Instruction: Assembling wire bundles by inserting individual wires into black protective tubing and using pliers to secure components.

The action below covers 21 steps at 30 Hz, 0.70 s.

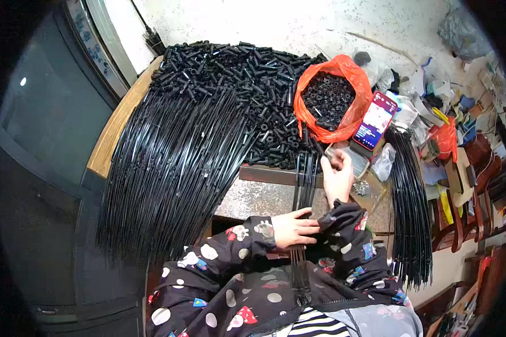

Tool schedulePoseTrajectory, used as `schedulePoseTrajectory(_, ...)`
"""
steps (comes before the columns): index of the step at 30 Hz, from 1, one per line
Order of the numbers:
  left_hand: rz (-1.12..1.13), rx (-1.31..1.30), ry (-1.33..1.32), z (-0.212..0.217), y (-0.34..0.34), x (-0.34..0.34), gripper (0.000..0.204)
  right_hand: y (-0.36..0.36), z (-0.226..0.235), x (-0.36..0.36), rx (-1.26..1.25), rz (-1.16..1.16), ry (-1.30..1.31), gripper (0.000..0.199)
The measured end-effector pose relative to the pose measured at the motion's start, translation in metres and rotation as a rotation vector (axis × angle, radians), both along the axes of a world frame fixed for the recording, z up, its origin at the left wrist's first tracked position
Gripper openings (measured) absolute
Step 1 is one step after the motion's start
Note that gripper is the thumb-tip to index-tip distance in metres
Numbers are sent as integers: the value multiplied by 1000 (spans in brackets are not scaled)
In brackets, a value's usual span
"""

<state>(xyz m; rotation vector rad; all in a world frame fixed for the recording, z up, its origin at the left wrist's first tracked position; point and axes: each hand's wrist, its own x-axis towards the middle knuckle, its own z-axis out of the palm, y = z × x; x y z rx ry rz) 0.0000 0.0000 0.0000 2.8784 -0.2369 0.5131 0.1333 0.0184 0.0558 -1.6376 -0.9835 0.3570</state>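
Note:
My left hand [295, 229] lies across a narrow bundle of thin black rods [305, 194], its fingers stretched out over them. The bundle runs from the heap of black tubular pieces [272, 147] down over my lap. To the right of the rods' upper ends is my right hand [338, 177], its fingers curled together in a pinch. Whatever lies between those fingertips is too small or hidden to make out. Just beyond my right hand stands an orange plastic bag [365, 84], open at the top and filled with small black parts [327, 101].
Many long black rods [174, 174] fan over the table's left side, beside its wooden edge [109, 140]. A lit phone [375, 121] leans by the bag. Another rod bundle [410, 213] hangs at the right, near cluttered shelves [461, 174]. A dark door [45, 151] is at left.

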Motion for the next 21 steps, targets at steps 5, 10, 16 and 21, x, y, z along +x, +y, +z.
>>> schedulePoseTrajectory(5,-94,36,-16,7,1,-2,40,-30,-3,-20,-437,190,-156,40)
schedulePoseTrajectory(10,-140,-2,-2,2,-3,-11,31,-20,-38,-25,-434,324,-53,34)
schedulePoseTrajectory(16,-122,107,-46,-1,0,0,33,-6,-31,-16,-176,561,674,8)
schedulePoseTrajectory(21,-44,-107,-30,7,-2,-6,51,-12,11,-16,258,381,277,59)
